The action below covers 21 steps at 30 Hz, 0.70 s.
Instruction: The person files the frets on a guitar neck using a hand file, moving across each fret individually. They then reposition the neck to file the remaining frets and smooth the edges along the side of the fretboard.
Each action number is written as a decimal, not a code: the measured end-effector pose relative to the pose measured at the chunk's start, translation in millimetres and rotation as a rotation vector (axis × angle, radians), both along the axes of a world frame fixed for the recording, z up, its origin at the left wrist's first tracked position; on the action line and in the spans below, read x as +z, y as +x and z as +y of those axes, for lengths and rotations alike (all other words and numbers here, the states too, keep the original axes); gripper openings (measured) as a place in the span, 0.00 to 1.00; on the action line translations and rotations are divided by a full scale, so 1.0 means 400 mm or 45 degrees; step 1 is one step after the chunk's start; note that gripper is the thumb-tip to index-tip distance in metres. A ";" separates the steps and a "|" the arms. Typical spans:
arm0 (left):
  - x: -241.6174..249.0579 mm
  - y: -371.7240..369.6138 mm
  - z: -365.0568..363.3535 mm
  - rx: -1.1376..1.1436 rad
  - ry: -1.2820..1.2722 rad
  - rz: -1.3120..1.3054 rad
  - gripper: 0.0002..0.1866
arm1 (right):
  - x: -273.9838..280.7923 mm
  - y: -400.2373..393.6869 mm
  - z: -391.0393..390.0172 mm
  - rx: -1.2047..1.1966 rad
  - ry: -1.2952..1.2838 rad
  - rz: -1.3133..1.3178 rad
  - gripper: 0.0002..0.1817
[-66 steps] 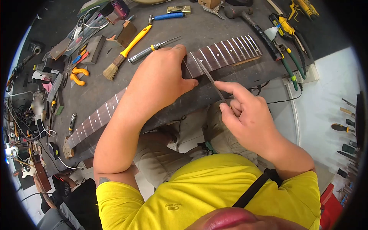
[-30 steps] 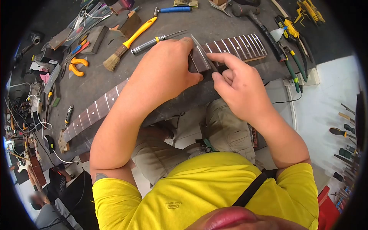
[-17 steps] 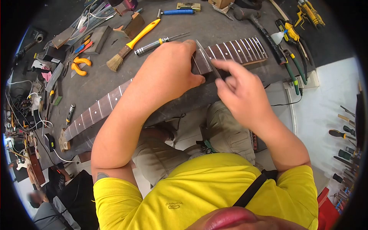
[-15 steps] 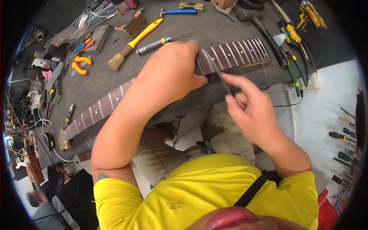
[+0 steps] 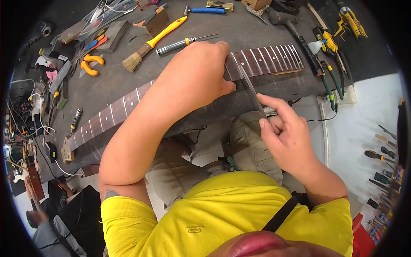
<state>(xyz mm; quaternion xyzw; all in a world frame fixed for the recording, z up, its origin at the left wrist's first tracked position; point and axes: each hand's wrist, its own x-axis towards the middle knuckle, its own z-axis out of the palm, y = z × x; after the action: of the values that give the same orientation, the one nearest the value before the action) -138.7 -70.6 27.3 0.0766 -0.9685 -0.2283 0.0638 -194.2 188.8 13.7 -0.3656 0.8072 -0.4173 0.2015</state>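
A guitar neck (image 5: 267,61) with a dark fretboard, metal frets and pale dot inlays lies across the near side of the workbench. My left hand (image 5: 203,68) is wrapped over its middle, thumb on the near edge and fingers out of sight on the far side. In my right hand (image 5: 286,135), a slim metal file (image 5: 250,85) is pinched between thumb and fingers. The file's far end rests over the fretboard, just right of my left hand, and slants down toward me past the neck's near edge.
Beyond the neck lie a yellow-handled brush (image 5: 167,32), a screwdriver (image 5: 176,45) and a blue-handled tool (image 5: 207,10). A hammer (image 5: 295,36) and green-handled cutters (image 5: 329,88) sit at right. Orange-handled pliers (image 5: 90,64) and cables are at left. Another person (image 5: 64,231) is lower left.
My right hand has drawn back toward my body and slightly right, pulling the file along. My left hand keeps its hold on the neck. The whole view has shifted slightly.
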 end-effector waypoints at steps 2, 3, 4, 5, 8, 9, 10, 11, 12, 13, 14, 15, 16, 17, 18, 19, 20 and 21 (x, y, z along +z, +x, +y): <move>-0.005 -0.002 0.003 -0.004 -0.053 0.042 0.32 | 0.008 -0.010 -0.018 -0.011 0.030 0.031 0.23; -0.006 -0.003 0.004 -0.018 -0.058 0.042 0.32 | 0.007 -0.030 -0.049 -0.003 0.025 0.035 0.23; -0.006 -0.004 0.003 -0.016 -0.030 0.046 0.31 | 0.008 -0.056 -0.084 0.012 0.019 0.046 0.23; -0.005 -0.004 0.002 -0.006 0.000 0.051 0.31 | -0.015 -0.081 -0.118 0.008 -0.050 0.049 0.24; 0.001 -0.001 -0.002 -0.002 0.075 0.029 0.31 | -0.034 -0.118 -0.179 0.017 -0.153 0.041 0.24; 0.004 -0.001 -0.003 0.002 0.076 0.033 0.31 | -0.035 -0.116 -0.171 0.012 -0.151 0.039 0.24; 0.006 -0.001 -0.002 -0.001 0.053 0.026 0.31 | -0.028 -0.104 -0.150 0.018 -0.144 0.042 0.24; 0.006 0.001 -0.002 -0.002 0.033 0.016 0.31 | -0.016 -0.083 -0.117 -0.001 -0.077 0.025 0.24; 0.005 0.001 0.000 0.006 0.044 0.015 0.31 | -0.009 -0.060 -0.082 -0.017 -0.010 0.007 0.24; 0.005 -0.001 0.000 0.011 0.036 -0.004 0.31 | -0.017 -0.035 -0.045 -0.019 -0.022 -0.020 0.25; 0.005 -0.001 0.000 0.014 0.023 -0.022 0.31 | -0.023 -0.015 -0.012 -0.012 -0.018 -0.021 0.25; 0.002 0.000 -0.002 0.017 0.022 -0.023 0.31 | -0.028 0.001 0.017 0.015 -0.017 0.053 0.25; 0.000 0.001 -0.001 0.017 -0.009 0.011 0.31 | -0.029 0.008 0.032 0.036 -0.017 0.126 0.26; -0.003 0.000 0.002 0.012 -0.039 0.045 0.31 | -0.021 0.001 0.036 0.060 -0.003 0.140 0.26; -0.003 -0.001 0.004 0.003 -0.042 0.045 0.31 | -0.022 -0.006 0.028 0.050 -0.006 0.139 0.26; -0.001 -0.002 0.002 0.007 -0.028 0.038 0.31 | -0.022 -0.016 0.009 0.053 -0.022 0.127 0.26; 0.001 -0.003 0.001 0.012 -0.013 0.031 0.31 | -0.023 -0.029 -0.014 0.056 -0.038 0.115 0.26; 0.003 -0.003 0.001 0.003 -0.015 0.033 0.31 | -0.019 -0.047 -0.046 0.058 -0.019 0.146 0.25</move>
<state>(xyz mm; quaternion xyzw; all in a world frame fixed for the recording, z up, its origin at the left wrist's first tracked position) -140.0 -70.2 28.6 0.0743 -0.9689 -0.2233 0.0769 -213.0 170.4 6.2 -0.4086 0.8059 -0.3968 0.1616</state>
